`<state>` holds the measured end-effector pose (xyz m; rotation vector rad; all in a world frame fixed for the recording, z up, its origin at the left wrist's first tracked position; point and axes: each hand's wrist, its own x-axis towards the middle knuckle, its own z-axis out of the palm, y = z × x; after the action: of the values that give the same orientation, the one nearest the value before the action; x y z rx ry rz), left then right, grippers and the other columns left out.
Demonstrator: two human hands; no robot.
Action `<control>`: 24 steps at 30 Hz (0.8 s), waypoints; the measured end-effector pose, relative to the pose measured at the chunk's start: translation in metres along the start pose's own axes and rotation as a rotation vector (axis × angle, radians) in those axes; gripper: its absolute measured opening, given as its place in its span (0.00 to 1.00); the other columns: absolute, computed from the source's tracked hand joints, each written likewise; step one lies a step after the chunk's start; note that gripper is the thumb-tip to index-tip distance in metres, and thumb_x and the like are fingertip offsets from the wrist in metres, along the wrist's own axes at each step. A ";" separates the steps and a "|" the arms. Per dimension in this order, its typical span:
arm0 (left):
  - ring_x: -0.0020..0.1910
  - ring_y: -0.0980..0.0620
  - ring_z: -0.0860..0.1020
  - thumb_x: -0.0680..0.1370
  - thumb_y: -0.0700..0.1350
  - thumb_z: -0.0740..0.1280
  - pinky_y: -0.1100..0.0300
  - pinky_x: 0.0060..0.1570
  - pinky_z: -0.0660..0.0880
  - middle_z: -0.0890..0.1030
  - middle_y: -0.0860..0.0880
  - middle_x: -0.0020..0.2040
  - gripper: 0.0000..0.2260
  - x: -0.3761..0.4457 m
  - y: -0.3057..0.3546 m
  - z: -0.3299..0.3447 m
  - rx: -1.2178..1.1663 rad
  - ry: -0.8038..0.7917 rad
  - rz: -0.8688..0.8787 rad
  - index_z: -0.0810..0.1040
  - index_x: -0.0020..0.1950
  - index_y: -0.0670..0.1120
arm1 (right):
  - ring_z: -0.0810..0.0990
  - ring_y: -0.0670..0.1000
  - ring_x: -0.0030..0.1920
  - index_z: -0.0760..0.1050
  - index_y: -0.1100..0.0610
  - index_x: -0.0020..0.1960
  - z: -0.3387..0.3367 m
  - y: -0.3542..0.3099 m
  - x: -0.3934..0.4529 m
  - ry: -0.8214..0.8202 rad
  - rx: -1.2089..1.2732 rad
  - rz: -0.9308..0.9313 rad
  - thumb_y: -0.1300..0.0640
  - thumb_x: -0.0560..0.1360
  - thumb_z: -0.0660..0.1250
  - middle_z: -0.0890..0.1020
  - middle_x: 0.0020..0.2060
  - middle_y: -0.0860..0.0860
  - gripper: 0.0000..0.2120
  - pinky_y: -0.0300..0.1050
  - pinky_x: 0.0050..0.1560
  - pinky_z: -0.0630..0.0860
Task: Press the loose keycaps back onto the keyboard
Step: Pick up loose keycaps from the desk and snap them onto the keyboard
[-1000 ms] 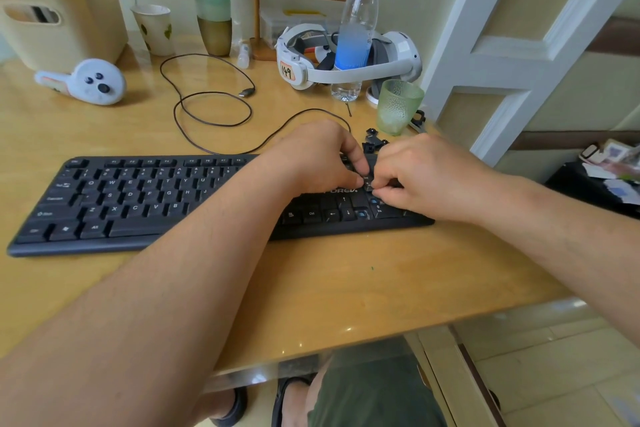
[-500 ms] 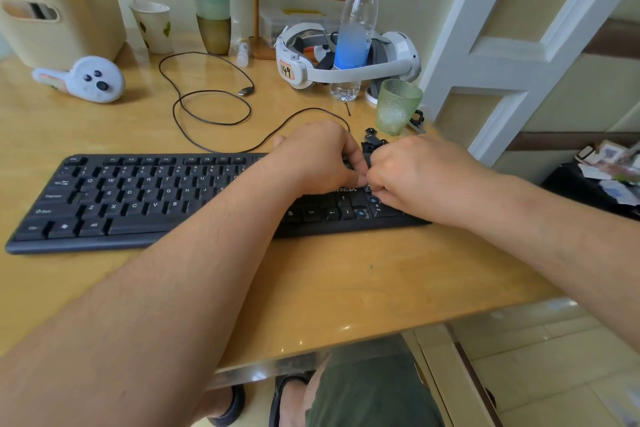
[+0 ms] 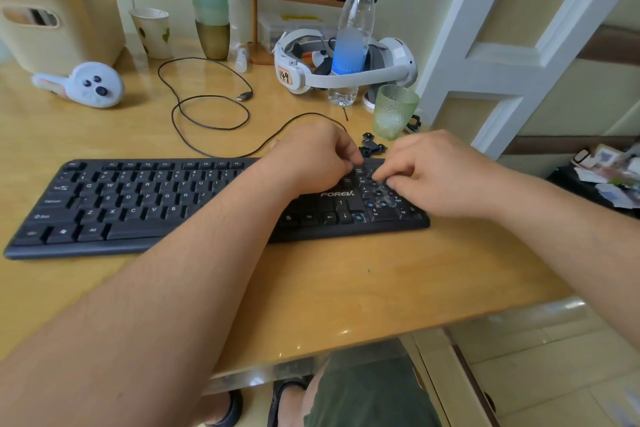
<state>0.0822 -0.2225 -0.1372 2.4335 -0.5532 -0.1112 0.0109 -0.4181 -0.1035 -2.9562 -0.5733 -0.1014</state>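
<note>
A black keyboard lies across the wooden desk. Its number pad at the right end has several bare sockets showing blue. My left hand has its fingers curled, and their tips bear down on a keycap at the top of the block beside the number pad. My right hand hovers over the number pad with its fingers bent and their tips on the keys. Whether it holds a keycap is hidden. A few loose keycaps lie just behind the keyboard.
A green glass stands right behind the loose keycaps, with a water bottle and a white headset further back. The keyboard's cable loops over the desk. A white controller and a cream basket are far left.
My hands were pinched together over one spot on the keyboard. They have now drawn apart, the left staying on the keycap and the right shifting onto the number pad.
</note>
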 end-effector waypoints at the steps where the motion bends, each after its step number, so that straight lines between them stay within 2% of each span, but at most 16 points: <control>1: 0.52 0.53 0.78 0.79 0.48 0.70 0.44 0.65 0.74 0.81 0.62 0.43 0.09 0.001 -0.001 -0.001 -0.013 0.011 -0.009 0.82 0.43 0.63 | 0.77 0.45 0.51 0.86 0.45 0.58 0.001 0.002 -0.001 0.034 0.024 0.014 0.61 0.79 0.68 0.80 0.46 0.39 0.15 0.52 0.62 0.74; 5: 0.52 0.53 0.78 0.79 0.49 0.69 0.43 0.64 0.75 0.81 0.63 0.42 0.10 0.001 -0.001 0.001 0.002 0.049 -0.006 0.81 0.41 0.64 | 0.72 0.50 0.54 0.83 0.41 0.62 0.017 0.005 -0.008 -0.020 -0.019 -0.013 0.67 0.79 0.62 0.73 0.46 0.37 0.24 0.57 0.62 0.73; 7: 0.52 0.53 0.78 0.79 0.50 0.69 0.42 0.64 0.75 0.80 0.64 0.42 0.10 0.000 0.000 0.002 0.012 0.057 -0.004 0.80 0.41 0.64 | 0.71 0.52 0.54 0.84 0.43 0.60 0.021 0.007 -0.010 -0.047 -0.075 -0.036 0.67 0.79 0.62 0.70 0.45 0.38 0.22 0.62 0.64 0.72; 8: 0.52 0.53 0.78 0.79 0.50 0.69 0.41 0.64 0.74 0.80 0.64 0.42 0.10 0.000 0.000 0.003 0.016 0.057 -0.002 0.80 0.41 0.64 | 0.71 0.52 0.54 0.84 0.44 0.59 0.021 0.009 -0.010 -0.049 -0.077 -0.037 0.68 0.79 0.62 0.69 0.45 0.38 0.22 0.62 0.65 0.72; 12: 0.52 0.53 0.78 0.79 0.52 0.69 0.41 0.63 0.74 0.80 0.63 0.44 0.06 -0.001 0.002 0.004 0.034 0.062 0.021 0.81 0.44 0.63 | 0.71 0.49 0.53 0.84 0.41 0.60 0.021 0.012 -0.010 0.018 0.053 0.004 0.74 0.74 0.59 0.72 0.46 0.40 0.32 0.55 0.59 0.74; 14: 0.52 0.54 0.77 0.78 0.56 0.70 0.41 0.65 0.73 0.80 0.63 0.45 0.01 -0.003 0.004 0.004 0.053 0.076 0.028 0.82 0.47 0.63 | 0.72 0.48 0.53 0.85 0.41 0.57 0.024 0.014 -0.009 0.015 0.097 -0.004 0.74 0.75 0.60 0.73 0.46 0.39 0.31 0.53 0.59 0.74; 17: 0.54 0.54 0.71 0.75 0.63 0.72 0.48 0.63 0.65 0.79 0.60 0.52 0.11 -0.007 0.007 0.007 0.126 0.091 0.009 0.82 0.54 0.62 | 0.75 0.45 0.52 0.87 0.43 0.53 0.020 0.022 0.003 0.139 0.206 0.080 0.68 0.78 0.64 0.77 0.47 0.38 0.21 0.49 0.60 0.74; 20: 0.55 0.53 0.69 0.73 0.66 0.73 0.50 0.57 0.61 0.77 0.58 0.52 0.15 -0.008 0.010 0.011 0.217 0.066 0.026 0.81 0.57 0.63 | 0.76 0.46 0.49 0.86 0.44 0.57 0.014 0.034 0.026 0.241 0.182 0.175 0.61 0.80 0.66 0.78 0.47 0.39 0.15 0.44 0.56 0.72; 22: 0.57 0.53 0.73 0.74 0.63 0.73 0.50 0.60 0.65 0.79 0.60 0.53 0.12 -0.007 0.007 0.009 0.178 0.041 0.021 0.80 0.56 0.64 | 0.78 0.45 0.48 0.85 0.39 0.51 0.015 0.038 0.036 0.184 0.235 0.186 0.59 0.79 0.69 0.80 0.47 0.38 0.15 0.46 0.58 0.75; 24: 0.55 0.56 0.78 0.78 0.56 0.72 0.49 0.62 0.73 0.81 0.61 0.52 0.06 -0.003 0.003 0.003 0.021 0.039 -0.002 0.81 0.54 0.63 | 0.79 0.42 0.49 0.83 0.34 0.44 0.014 0.035 0.035 0.102 0.325 0.178 0.58 0.77 0.71 0.82 0.46 0.38 0.16 0.51 0.60 0.77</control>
<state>0.0776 -0.2243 -0.1379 2.4518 -0.5366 -0.0590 0.0570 -0.4351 -0.1182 -2.6522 -0.2796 -0.1273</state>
